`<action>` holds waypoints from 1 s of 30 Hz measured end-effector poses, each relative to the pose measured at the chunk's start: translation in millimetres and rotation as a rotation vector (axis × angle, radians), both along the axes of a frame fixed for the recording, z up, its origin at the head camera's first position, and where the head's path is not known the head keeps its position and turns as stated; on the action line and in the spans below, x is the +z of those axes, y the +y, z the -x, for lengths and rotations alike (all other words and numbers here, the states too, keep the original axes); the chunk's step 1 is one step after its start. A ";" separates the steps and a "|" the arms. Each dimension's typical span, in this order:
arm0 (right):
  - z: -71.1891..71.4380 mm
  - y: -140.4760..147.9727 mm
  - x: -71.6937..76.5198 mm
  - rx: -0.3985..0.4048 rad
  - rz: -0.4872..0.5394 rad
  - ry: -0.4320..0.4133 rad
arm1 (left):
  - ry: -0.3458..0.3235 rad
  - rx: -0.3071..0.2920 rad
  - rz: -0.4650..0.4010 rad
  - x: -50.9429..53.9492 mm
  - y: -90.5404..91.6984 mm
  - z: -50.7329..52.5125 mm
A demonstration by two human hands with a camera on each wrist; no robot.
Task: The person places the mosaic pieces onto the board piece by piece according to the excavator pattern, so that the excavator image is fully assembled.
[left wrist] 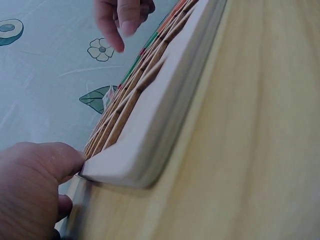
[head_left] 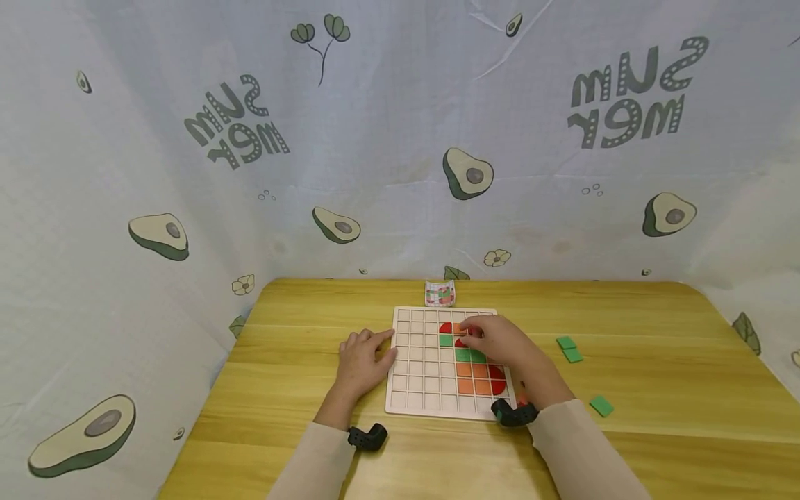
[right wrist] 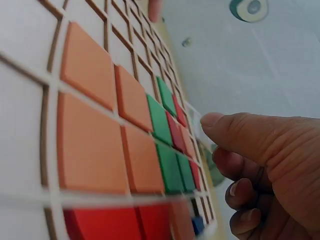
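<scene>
A pale grid board (head_left: 415, 369) lies on the table, with orange tiles (right wrist: 92, 140), green tiles (right wrist: 160, 120) and red pieces (head_left: 497, 380) set in cells on its right side. My left hand (head_left: 361, 360) rests at the board's left edge, where thumb and forefinger touch the rim. Over the upper right of the grid is my right hand (head_left: 503, 340), thumb and forefinger apart. The right wrist view shows its thumb extended and the other fingers loosely bent, with no piece visible between them. The right hand hides some of the cells below it.
Two green tiles (head_left: 569, 349) lie together right of the board, and another green tile (head_left: 602, 406) sits nearer the front. A small picture card (head_left: 440, 294) stands behind the board. Beyond the table (head_left: 300, 305) hangs a printed curtain (head_left: 400, 139).
</scene>
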State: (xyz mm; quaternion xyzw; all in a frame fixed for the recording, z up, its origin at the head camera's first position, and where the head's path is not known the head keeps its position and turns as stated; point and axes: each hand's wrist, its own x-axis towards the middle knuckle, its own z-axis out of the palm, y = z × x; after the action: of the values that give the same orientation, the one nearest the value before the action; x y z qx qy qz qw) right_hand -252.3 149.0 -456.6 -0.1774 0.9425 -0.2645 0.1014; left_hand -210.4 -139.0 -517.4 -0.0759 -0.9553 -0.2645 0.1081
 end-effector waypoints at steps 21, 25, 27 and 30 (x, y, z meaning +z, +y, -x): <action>-33.7 156.0 -7.5 -0.311 -0.050 -0.025 | -0.013 0.006 -0.007 0.6 -1.4 -1.0; -35.4 162.0 -13.0 -0.348 -0.050 -0.036 | -0.013 0.003 -0.011 0.8 -1.2 -0.8; -35.3 160.2 -15.5 -0.374 -0.059 -0.027 | -0.005 0.001 -0.013 0.8 -0.8 -0.7; -35.1 155.9 -18.6 -0.420 -0.077 -0.013 | -0.002 -0.003 -0.014 0.2 0.0 -0.6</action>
State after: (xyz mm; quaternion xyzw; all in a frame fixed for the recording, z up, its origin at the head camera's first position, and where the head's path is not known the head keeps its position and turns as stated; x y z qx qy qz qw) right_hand -217.1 305.0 -475.2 0.0286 0.9675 -0.2449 0.0567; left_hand -209.8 -139.0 -517.3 -0.0763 -0.9534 -0.2716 0.1075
